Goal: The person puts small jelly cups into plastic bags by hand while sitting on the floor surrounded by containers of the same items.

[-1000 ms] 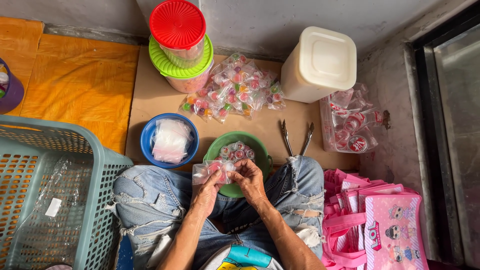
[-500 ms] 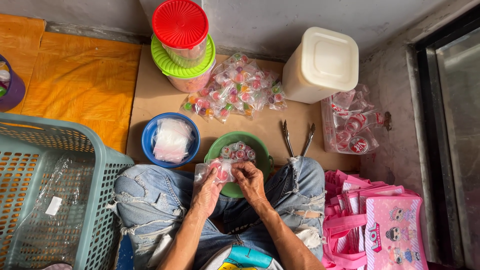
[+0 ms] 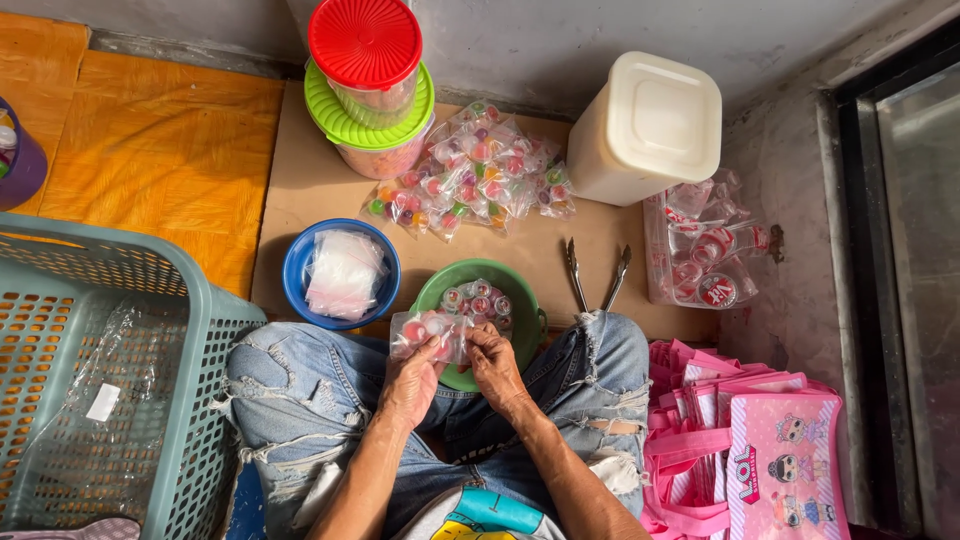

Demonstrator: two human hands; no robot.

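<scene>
— Over the lap, in the head view, what do the two hands hold?

— One small clear bag of sweets (image 3: pixel 428 332). The left hand (image 3: pixel 412 378) pinches its lower edge with curled fingers; the right hand (image 3: pixel 494 362) is closed on its right end. It sits just above the knees, touching the rim of the green bowl (image 3: pixel 524 322).

— And counts?

— Two bowls: the green one with perhaps six little cups inside, though they blur together, and a blue bowl (image 3: pixel 294 275) holding clear bags. Two stacked tubs, red lid (image 3: pixel 365 40) above green lid (image 3: pixel 325 110). One heap of filled packets (image 3: pixel 470 170), one white lidded container (image 3: pixel 655 125), one pair of tongs (image 3: pixel 595 275), one teal basket (image 3: pixel 190 340), and pink bags (image 3: pixel 770 450) at right.
</scene>
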